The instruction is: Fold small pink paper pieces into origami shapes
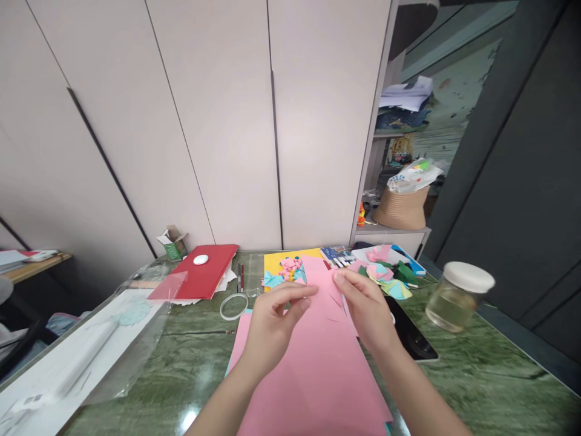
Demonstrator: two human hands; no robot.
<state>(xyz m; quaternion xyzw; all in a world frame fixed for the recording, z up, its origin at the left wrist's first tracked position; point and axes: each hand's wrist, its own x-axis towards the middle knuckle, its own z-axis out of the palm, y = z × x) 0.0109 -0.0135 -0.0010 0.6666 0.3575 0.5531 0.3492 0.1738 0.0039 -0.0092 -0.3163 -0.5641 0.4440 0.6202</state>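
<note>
A small pink paper piece (318, 269) rises just beyond my hands, its right edge pinched between the thumb and fingers of my right hand (365, 306). To its left, my left hand (275, 321) has its index finger and thumb reaching toward the paper, a small gap between them. Whether the left fingertips touch the paper is hard to make out. Beneath both hands lies a stack of large pink paper sheets (313, 381), with blue-green edges showing below. Little cut or folded pink bits rest near the top of the stack.
Folded paper shapes (291, 266) lie on a yellow sheet (272, 261), with more coloured pieces (394, 278) to the right. A lidded jar of liquid (454, 303) and a black tablet (413, 339) stand right. At left are a tape ring (233, 307) and red folder (206, 278).
</note>
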